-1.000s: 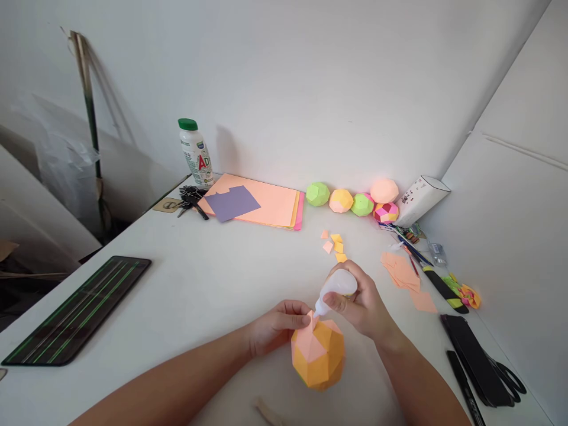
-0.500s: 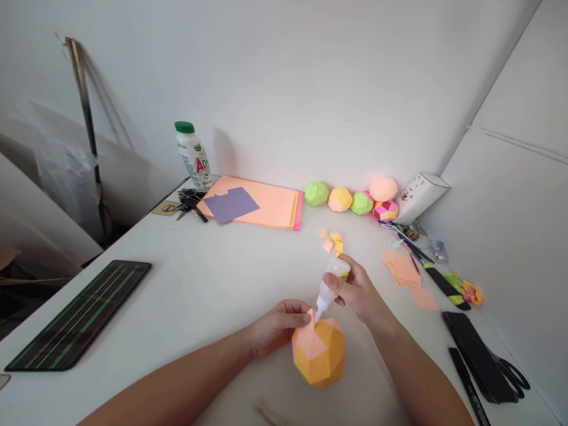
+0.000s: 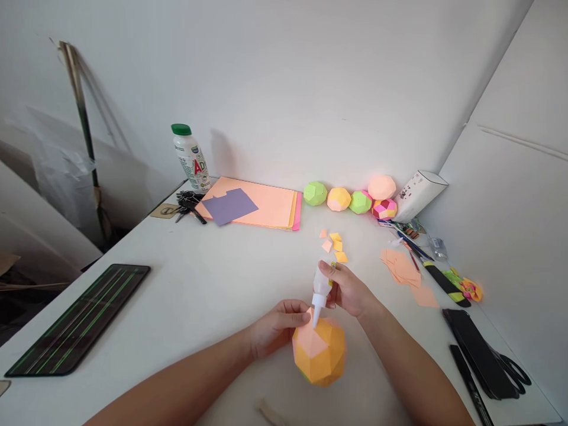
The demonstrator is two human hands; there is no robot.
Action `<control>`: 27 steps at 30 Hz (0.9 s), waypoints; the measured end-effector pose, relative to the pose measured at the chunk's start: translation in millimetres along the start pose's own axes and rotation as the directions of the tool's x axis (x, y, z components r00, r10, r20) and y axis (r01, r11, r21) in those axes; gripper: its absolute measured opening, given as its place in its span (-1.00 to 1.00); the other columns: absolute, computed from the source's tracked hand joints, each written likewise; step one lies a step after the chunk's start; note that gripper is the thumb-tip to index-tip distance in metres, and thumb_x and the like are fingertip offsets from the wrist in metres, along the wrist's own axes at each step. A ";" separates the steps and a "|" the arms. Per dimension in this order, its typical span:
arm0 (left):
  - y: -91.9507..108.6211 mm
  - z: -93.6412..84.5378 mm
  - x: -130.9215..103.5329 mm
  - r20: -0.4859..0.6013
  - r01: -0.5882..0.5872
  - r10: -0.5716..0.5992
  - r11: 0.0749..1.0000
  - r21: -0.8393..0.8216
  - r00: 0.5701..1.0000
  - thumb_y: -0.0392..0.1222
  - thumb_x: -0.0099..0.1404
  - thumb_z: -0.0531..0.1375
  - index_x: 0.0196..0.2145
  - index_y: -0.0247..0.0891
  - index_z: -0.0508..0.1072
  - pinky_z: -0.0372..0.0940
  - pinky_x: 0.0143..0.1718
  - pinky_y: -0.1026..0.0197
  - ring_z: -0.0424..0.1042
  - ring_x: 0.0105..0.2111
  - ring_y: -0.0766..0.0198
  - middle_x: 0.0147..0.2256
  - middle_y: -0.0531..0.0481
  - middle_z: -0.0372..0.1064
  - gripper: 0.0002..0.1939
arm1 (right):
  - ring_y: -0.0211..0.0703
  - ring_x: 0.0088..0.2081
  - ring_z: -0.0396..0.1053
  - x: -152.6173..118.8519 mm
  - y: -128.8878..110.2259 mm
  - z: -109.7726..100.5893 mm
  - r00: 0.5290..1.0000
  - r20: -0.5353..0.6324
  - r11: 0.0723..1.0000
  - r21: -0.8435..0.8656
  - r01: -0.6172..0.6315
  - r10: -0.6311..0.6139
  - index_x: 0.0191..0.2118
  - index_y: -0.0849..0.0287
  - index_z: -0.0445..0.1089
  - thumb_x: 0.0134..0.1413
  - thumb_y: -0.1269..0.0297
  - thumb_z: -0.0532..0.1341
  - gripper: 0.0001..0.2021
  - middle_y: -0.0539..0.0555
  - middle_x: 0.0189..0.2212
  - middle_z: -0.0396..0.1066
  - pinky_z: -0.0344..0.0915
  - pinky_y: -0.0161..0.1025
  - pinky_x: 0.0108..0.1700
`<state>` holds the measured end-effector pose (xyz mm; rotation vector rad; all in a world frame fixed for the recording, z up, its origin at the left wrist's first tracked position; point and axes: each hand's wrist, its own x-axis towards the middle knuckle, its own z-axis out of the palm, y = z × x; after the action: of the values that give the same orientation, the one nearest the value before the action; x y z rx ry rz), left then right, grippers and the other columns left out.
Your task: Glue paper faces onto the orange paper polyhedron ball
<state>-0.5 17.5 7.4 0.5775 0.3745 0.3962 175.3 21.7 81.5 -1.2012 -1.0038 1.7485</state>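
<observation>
Nearest, an orange-and-peach faceted paper ball (image 3: 320, 358) sits low in front of the person. At its top, the left hand (image 3: 279, 327) pinches a peach flap (image 3: 309, 314) between thumb and fingers. The right hand (image 3: 350, 290) grips a white bottle (image 3: 321, 285), nozzle pointing down beside the flap. Beyond lie small paper pieces (image 3: 338, 246), then more faceted balls (image 3: 339, 199) by the wall (image 3: 275, 89).

Soft light leaves the wall (image 3: 275, 89) faintly shadowed.
</observation>
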 end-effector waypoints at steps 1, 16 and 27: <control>0.1 0.2 0.0 0.001 0.002 -0.002 1.000 -0.002 1.000 -0.18 0.07 0.34 -0.47 -0.35 0.51 0.15 -0.34 0.24 0.34 -0.41 0.28 -0.44 -0.02 0.37 -0.84 | -0.35 -0.67 0.19 1.2 0.2 -0.7 1.000 0.011 0.999 0.033 -0.018 0.018 -0.60 0.24 0.28 0.06 -0.06 0.19 -0.55 -0.04 -0.69 0.25 0.06 -0.40 -0.68; -1.8 -3.5 3.4 0.064 -0.020 0.022 0.999 -0.031 0.998 -0.24 0.00 0.34 -0.55 -0.36 0.49 0.16 -0.37 0.24 0.33 -0.47 0.31 -0.52 0.04 0.35 -0.87 | -0.14 -0.31 0.47 -5.5 -39.0 -69.9 0.881 -0.328 0.937 -0.194 0.290 -0.340 -0.48 0.09 0.08 -0.03 0.11 0.19 -0.73 -0.04 -0.49 0.39 0.37 -0.15 -0.19; -3.1 -5.5 3.8 0.100 -0.045 0.043 0.999 0.012 0.994 -0.21 0.00 0.34 -0.57 -0.34 0.48 0.16 -0.38 0.23 0.33 -0.46 0.29 -0.51 0.02 0.34 -0.85 | -0.20 -0.41 0.25 11.2 -9.9 -113.7 0.710 -0.553 0.499 -0.805 -0.322 -0.435 -0.68 0.16 0.11 -0.29 0.50 0.18 -0.79 0.04 -0.37 0.15 0.17 -0.26 -0.37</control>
<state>1.2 19.4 0.5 0.6183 0.2695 0.4057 282.5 55.7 59.0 -2.2074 -1.4249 0.3966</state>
